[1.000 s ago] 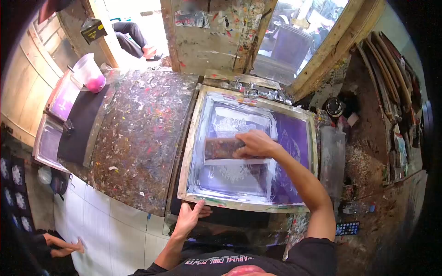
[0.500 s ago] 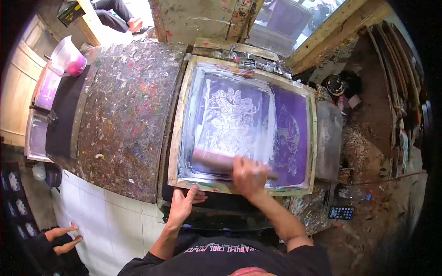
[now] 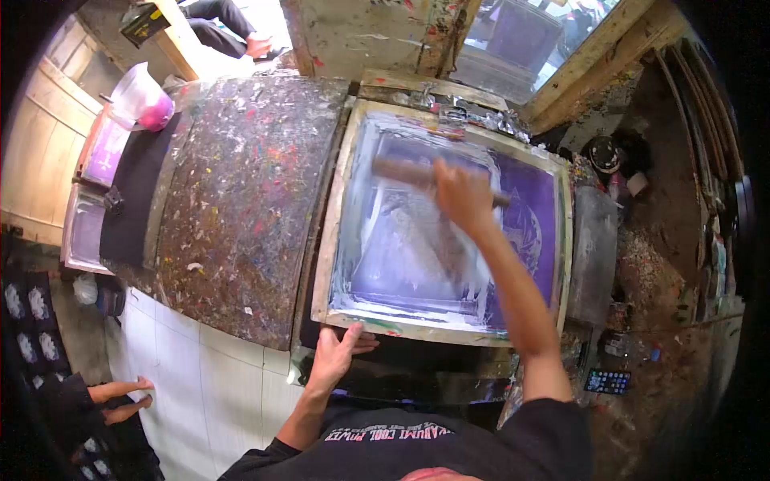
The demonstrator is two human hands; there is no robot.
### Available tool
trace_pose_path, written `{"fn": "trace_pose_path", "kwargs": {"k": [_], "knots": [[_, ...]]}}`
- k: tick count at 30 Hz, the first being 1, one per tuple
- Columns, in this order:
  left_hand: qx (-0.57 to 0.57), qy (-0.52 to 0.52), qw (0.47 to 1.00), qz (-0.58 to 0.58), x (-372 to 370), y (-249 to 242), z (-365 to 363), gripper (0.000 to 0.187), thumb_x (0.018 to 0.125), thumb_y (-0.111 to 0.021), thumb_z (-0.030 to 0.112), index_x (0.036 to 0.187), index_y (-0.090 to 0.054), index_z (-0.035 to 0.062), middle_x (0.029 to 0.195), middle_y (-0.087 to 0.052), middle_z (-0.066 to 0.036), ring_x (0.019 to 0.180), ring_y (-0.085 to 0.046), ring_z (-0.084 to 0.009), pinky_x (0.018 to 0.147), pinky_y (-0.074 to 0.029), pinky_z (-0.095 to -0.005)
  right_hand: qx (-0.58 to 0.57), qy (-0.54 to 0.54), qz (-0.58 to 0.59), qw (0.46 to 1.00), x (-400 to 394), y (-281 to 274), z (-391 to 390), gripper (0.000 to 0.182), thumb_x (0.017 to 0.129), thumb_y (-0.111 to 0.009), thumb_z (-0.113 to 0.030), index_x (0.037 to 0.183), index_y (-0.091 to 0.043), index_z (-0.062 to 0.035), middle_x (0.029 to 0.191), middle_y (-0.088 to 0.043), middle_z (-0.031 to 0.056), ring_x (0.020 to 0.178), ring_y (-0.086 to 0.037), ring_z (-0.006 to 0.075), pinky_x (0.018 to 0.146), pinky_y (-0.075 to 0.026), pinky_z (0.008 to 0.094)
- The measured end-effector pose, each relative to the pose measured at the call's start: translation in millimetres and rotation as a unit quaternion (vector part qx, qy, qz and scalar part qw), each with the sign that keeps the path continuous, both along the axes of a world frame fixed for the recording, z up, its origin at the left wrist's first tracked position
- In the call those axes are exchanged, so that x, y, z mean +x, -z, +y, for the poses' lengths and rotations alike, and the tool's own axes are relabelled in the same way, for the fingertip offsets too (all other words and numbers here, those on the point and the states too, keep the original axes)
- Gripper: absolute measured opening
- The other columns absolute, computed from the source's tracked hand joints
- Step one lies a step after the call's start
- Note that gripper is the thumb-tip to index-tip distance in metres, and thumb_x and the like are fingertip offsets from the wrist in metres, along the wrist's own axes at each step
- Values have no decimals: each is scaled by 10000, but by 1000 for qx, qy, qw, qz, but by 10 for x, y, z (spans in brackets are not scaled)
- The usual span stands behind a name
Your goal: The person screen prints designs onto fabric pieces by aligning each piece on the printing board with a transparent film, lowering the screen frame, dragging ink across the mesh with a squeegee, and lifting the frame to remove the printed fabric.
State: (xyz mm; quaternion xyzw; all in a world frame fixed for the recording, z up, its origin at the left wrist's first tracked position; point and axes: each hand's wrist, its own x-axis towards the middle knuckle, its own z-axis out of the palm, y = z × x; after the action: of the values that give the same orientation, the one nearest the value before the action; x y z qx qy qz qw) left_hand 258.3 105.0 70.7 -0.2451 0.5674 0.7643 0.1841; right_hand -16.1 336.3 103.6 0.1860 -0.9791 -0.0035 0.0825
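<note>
A wood-framed printing screen (image 3: 343,200) with purple mesh lies in front of me, white ink smeared over its left part. My right hand (image 3: 464,192) is closed round a wooden squeegee (image 3: 401,173), which lies across the upper part of the mesh. The squeegee and the printed design below it are blurred by motion. My left hand (image 3: 341,353) grips the near edge of the frame towards its left corner, thumb at the rim and fingers partly hidden beneath. A second design shows faintly on the mesh at right.
A paint-spattered board (image 3: 241,200) stands left of the screen. Beyond it are a pink-stained plastic tub (image 3: 143,100) and another small screen (image 3: 76,232). A phone (image 3: 608,381) lies at lower right. Another person's hands (image 3: 124,401) show at lower left, and a seated person (image 3: 220,28) at the top.
My right hand has pushed the squeegee from the near part of the screen to the far part. My left hand stays at the frame's near edge. The view has shifted slightly.
</note>
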Motion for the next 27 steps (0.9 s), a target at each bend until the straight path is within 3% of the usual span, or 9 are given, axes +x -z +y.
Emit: {"fn": "trace_pose_path", "kwargs": {"k": [2,6,10,14,17,20,21,23,27], "knots": [[14,22,1000,-17,-12,63,-32,416,1027,-580,244,1203,-445,-108,1010,-671,-257,891,-727,-345,770,-629,-421,-57,-43,13,997,615,28,-35,114,809,-601,-105,921,-613,-93,712,-659,110,607,-680,330,534,-533,453],[-15,7,1000,10,-26,-33,6,375,1017,-597,245,1005,-583,-129,890,-691,-266,785,-736,-334,712,-634,-402,-24,-78,-26,996,1744,-110,-130,17,851,-577,-101,856,-590,-111,754,-679,93,602,-688,236,604,-526,367],[-77,-5,997,25,27,21,29,465,976,-661,346,1005,-486,-83,741,-640,-163,575,-650,-219,523,-540,-314,-42,-61,-3,997,2259,-131,-146,86,837,-614,-118,921,-602,-106,779,-659,57,651,-679,215,673,-510,368],[-78,22,994,72,39,-89,-67,425,993,-626,314,1088,-458,-65,724,-628,-138,541,-615,-185,511,-530,-305,-100,-19,57,993,2319,-575,-174,325,791,-749,-373,947,-624,-118,835,-609,49,824,-652,217,886,-405,467],[-42,22,961,272,-57,-667,-119,440,1021,-561,187,1337,-312,11,699,-602,-85,568,-605,-163,561,-538,-296,-137,52,190,971,2278,-1075,-304,513,798,-728,-581,978,-648,-107,880,-610,71,888,-614,224,968,-301,513],[-22,-29,890,455,-676,-1126,50,589,979,-518,77,1450,-177,-20,904,-631,-143,790,-624,-186,709,-541,-325,-83,44,310,946,1679,-1735,-248,642,810,-612,-729,937,-648,-100,873,-638,80,860,-629,240,904,-366,471],[-146,-42,791,592,-1164,-860,0,438,972,-549,71,1354,-373,-50,903,-640,-122,809,-617,-190,741,-534,-353,-82,31,342,936,1418,-2001,-240,657,802,-609,-740,930,-655,-97,869,-659,89,855,-644,245,888,-380,456],[-425,-48,688,586,-2035,-794,37,93,946,-587,71,966,-589,-20,938,-654,-237,835,-663,-356,713,-524,-412,-77,32,397,914,959,-2343,-238,649,805,-614,-733,825,-663,-86,817,-694,121,805,-685,283,806,-451,475],[-610,57,519,596,-3629,144,-143,285,930,-588,143,1181,-573,8,1143,-644,-230,1081,-602,-421,935,-486,-484,-83,91,257,958,550,-2979,-199,782,807,-564,-773,1013,-743,-39,862,-721,207,799,-707,402,772,-545,513]]}}
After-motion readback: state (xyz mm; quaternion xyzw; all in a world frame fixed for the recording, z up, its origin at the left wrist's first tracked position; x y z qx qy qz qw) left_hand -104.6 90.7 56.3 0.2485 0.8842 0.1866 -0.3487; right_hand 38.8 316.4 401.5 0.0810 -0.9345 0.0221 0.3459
